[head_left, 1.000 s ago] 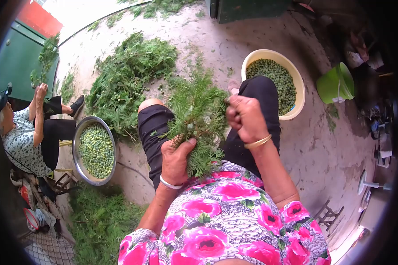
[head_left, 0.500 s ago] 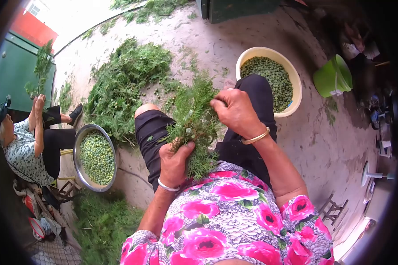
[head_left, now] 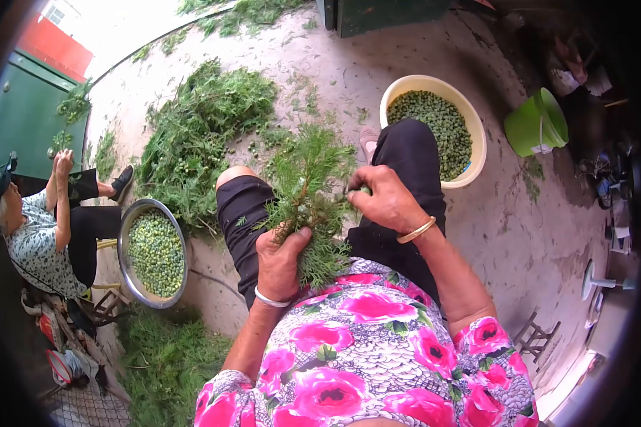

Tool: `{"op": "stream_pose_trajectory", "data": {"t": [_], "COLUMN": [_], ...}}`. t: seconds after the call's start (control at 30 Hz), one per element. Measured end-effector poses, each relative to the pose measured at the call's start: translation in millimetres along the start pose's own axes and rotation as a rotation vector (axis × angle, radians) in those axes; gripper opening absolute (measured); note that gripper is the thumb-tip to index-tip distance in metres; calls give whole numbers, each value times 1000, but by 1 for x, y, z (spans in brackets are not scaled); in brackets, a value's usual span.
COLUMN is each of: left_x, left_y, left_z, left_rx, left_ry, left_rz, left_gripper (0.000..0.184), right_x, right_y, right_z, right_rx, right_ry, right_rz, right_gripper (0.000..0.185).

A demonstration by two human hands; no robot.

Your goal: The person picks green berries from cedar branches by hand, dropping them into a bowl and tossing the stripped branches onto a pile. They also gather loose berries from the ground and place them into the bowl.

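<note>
My left hand (head_left: 279,267) is closed round the lower stems of a leafy arborvitae branch (head_left: 308,181), held upright over my lap. Pale green cones show among its sprays. Just right of the foliage, my right hand (head_left: 390,202) has its fingers curled together in a pinch, with a small green cone (head_left: 365,190) showing between them. Beyond my right knee stands a cream basin (head_left: 476,127) holding many similar green cones.
A heap of cut branches (head_left: 203,135) lies ahead on the ground, with more greenery (head_left: 167,363) at lower left. A steel basin (head_left: 186,263) of cones stands beside a seated person (head_left: 43,228) handling a sprig. A green bucket (head_left: 527,132) is at right.
My right hand has moved slightly right and down, off the foliage, and a green cone now shows in its fingers. At left, the other person's sprig has dropped lower.
</note>
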State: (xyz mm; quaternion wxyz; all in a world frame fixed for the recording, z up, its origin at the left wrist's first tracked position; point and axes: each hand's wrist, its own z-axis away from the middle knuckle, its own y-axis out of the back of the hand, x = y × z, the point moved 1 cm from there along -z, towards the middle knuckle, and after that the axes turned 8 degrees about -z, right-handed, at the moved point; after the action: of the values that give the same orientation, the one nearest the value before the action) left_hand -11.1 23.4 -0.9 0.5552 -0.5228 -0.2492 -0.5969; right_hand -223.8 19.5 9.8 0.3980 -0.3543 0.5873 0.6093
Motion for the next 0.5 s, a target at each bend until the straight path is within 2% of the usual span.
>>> {"op": "stream_pose_trajectory", "data": {"t": [0.1,0.17,0.23,0.27,0.37,0.4,0.43,0.5], "left_x": [-3,1,8,10,11,10,8,5], "left_y": [2,-3,-8,-10,-11,-9,-7,-6], "left_z": [-1,0,1,1,2,2,2,2], "left_rx": [-8,-12,-33,-59,-61,-59,-44,-35], "left_ry": [29,33,48,61,71,71,60,54], "left_rz": [67,95,141,188,203,204,180,156], "left_gripper": [20,20,20,20,20,20,20,20], "right_x": [1,6,23,26,25,24,20,16], "right_y": [0,-2,-10,-14,-14,-10,-9,-5], "right_z": [5,10,13,14,21,22,22,20], "right_rx": [96,92,26,75,68,54,53,46], "right_ry": [-374,-413,-441,-483,-451,-427,-429,-350], "right_rz": [-824,-937,-1541,-1605,-1560,-1350,-1350,-876], "right_gripper": [10,6,7,7,8,11,11,13]}}
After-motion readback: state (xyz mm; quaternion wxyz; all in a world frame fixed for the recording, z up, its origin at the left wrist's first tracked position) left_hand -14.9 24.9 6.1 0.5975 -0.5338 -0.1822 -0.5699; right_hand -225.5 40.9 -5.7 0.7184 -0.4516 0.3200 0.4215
